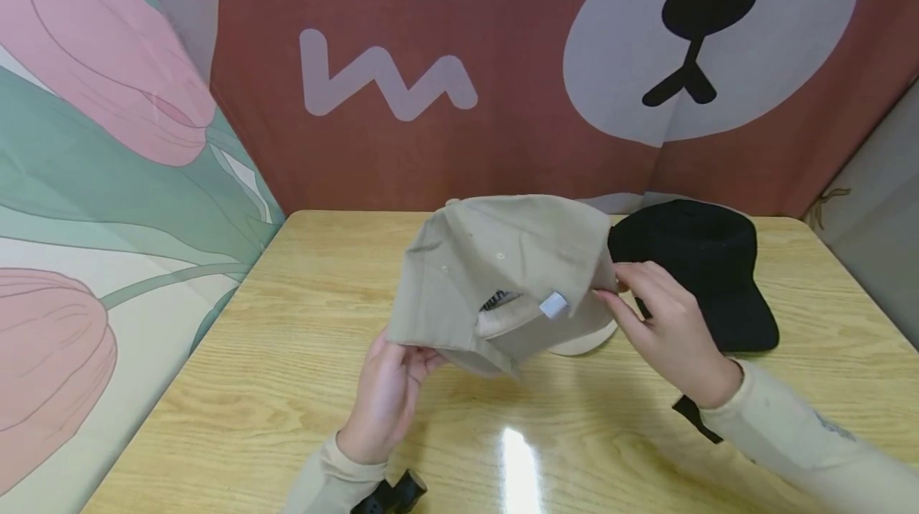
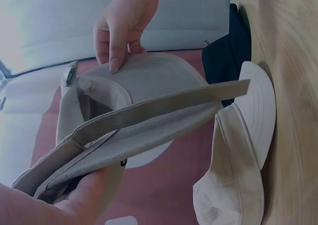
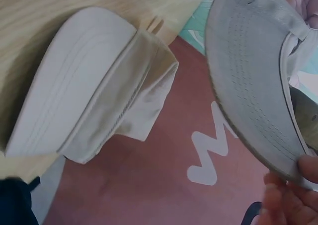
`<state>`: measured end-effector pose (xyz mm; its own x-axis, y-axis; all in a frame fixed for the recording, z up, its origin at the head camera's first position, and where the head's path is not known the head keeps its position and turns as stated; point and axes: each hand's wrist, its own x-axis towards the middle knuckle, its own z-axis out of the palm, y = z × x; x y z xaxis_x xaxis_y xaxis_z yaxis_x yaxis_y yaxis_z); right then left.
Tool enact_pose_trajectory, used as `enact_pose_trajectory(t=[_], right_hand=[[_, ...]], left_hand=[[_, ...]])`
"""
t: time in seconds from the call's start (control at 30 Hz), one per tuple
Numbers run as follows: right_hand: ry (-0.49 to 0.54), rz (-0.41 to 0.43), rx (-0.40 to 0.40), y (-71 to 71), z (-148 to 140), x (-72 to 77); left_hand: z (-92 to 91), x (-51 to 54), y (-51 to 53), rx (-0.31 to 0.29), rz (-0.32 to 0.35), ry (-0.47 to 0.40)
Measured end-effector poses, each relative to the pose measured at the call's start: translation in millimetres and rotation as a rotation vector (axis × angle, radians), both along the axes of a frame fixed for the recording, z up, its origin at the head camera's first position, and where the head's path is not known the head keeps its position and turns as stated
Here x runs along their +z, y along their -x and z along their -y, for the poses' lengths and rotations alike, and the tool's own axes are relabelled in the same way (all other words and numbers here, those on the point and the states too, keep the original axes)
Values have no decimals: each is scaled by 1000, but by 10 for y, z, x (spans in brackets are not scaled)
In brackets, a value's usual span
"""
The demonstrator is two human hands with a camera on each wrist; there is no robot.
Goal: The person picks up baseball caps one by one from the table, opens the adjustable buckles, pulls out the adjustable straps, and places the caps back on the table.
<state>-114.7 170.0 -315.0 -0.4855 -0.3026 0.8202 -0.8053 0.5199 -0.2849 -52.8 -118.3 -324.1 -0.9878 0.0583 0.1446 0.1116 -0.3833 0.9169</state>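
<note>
A beige cap (image 1: 431, 306) is held up over the table, tilted, between both hands. My left hand (image 1: 384, 394) grips its lower left edge; in the left wrist view the thumb lies along the fabric. My right hand (image 1: 668, 326) pinches the edge of its brim (image 2: 159, 73) between thumb and fingers. A second, pale beige cap (image 3: 74, 86) rests on the table beneath and behind the held one. In the head view only its brim (image 1: 589, 341) clearly shows, the rest being hidden by the held cap.
A black cap (image 1: 696, 258) sits on the wooden table (image 1: 273, 354) at the back right, just behind my right hand. A printed cloth with a brown bear face (image 1: 502, 139) hangs along the table's back edge. Another with pink flowers (image 1: 93, 59) hangs at the left.
</note>
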Motion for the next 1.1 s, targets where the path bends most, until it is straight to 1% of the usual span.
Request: enact_pose_trajectory(t=[0.1,0.23,0.33,0.4,0.5,0.57,0.63,0.7,0.83,0.9,1.0,1.1], right_hand=[[1,88,3,-21,-10,-23],[32,211,8,-52,3,-49],[62,272,7,-68,27,-63],[90,304,15,-74,44,-73],[137,352,36,-81,72,-88],[170,380,52,-82,95,-96],[200,402,64,-81,119,-101],[223,419,72,-81,142,-106],[262,451,88,-83,183,-107],[282,468,103,-84,198,-105],[315,485,126,-82,221,-98],[343,494,144,-83,245,-84]], left_hand=[[8,19,-2,12,2,11],[15,49,-5,28,22,37],[20,60,-9,40,29,52],[27,58,-16,42,19,62],[33,49,-25,28,-21,91],[28,45,-24,15,-35,126],[18,42,-25,11,-32,165],[1,43,-24,19,-7,208],[-33,34,-29,55,34,277],[-48,24,-22,72,45,299],[-62,3,-8,83,57,304],[-66,-19,-7,74,54,304]])
